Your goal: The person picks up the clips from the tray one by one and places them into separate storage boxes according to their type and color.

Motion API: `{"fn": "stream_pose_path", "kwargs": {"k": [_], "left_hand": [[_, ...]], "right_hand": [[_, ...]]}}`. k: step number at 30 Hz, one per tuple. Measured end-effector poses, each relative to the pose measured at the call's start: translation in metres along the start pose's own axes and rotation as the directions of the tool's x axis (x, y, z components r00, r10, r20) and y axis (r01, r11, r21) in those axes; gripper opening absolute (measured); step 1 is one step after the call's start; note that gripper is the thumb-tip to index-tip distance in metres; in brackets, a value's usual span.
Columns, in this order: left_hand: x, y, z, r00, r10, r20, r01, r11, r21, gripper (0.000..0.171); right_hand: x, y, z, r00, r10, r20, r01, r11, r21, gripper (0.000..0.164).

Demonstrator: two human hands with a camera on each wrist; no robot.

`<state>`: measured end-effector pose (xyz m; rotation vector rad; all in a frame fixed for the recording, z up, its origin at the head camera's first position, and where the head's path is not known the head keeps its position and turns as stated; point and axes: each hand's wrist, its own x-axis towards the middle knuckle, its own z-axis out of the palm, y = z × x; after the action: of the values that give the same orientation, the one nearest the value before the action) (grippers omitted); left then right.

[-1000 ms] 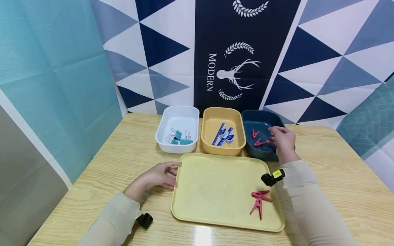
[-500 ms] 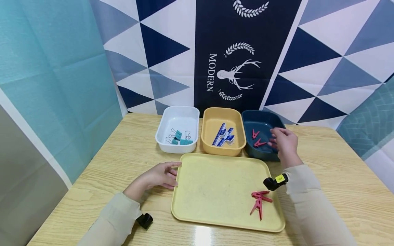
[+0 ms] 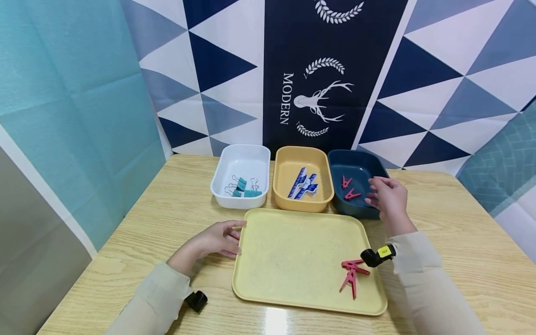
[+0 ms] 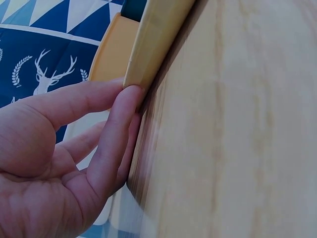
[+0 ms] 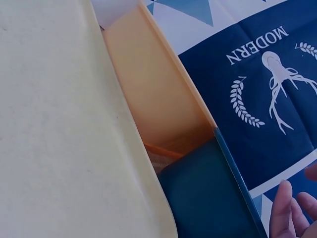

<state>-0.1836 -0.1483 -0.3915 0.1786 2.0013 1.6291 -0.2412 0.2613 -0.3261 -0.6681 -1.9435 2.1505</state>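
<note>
In the head view my left hand is at the left rim of the pale yellow tray. The left wrist view shows its fingertips touching the rim, fingers not wrapped round it. My right hand hovers over the right side of the dark blue bin, fingers loosely bent with a gap to the thumb and nothing visible between them. Two red clothespins lie inside that bin, left of the hand. On the tray's right part, two larger-looking red clothespins lie overlapping.
Left of the blue bin stand a yellow-orange bin holding blue-and-white clips and a white bin with several teal binder clips. All stand along the tray's far edge on the wooden table, before a patterned cloth backdrop.
My right hand has drifted slightly right and toward me over the blue bin, its wrist camera moving with it. The left hand, tray and clothespins have stayed in place.
</note>
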Motion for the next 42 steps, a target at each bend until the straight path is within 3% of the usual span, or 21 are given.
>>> {"fn": "stream_pose_path", "kwargs": {"k": [18, 33, 42], "left_hand": [[-0.002, 0.002, 0.001, 1.0, -0.004, -0.01, 0.004, 1.0, 0.007, 0.075], [-0.001, 0.001, 0.002, 1.0, -0.003, -0.016, 0.003, 1.0, 0.003, 0.072], [-0.001, -0.001, 0.002, 1.0, 0.001, -0.009, -0.001, 1.0, -0.001, 0.073]], "right_hand": [[-0.018, 0.004, -0.01, 0.996, -0.003, 0.084, 0.007, 0.999, -0.038, 0.025], [-0.034, 0.008, -0.016, 0.99, 0.02, 0.141, 0.002, 0.988, -0.153, 0.027], [-0.038, 0.012, -0.023, 0.98, 0.004, 0.201, 0.043, 0.972, -0.229, 0.028]]}}
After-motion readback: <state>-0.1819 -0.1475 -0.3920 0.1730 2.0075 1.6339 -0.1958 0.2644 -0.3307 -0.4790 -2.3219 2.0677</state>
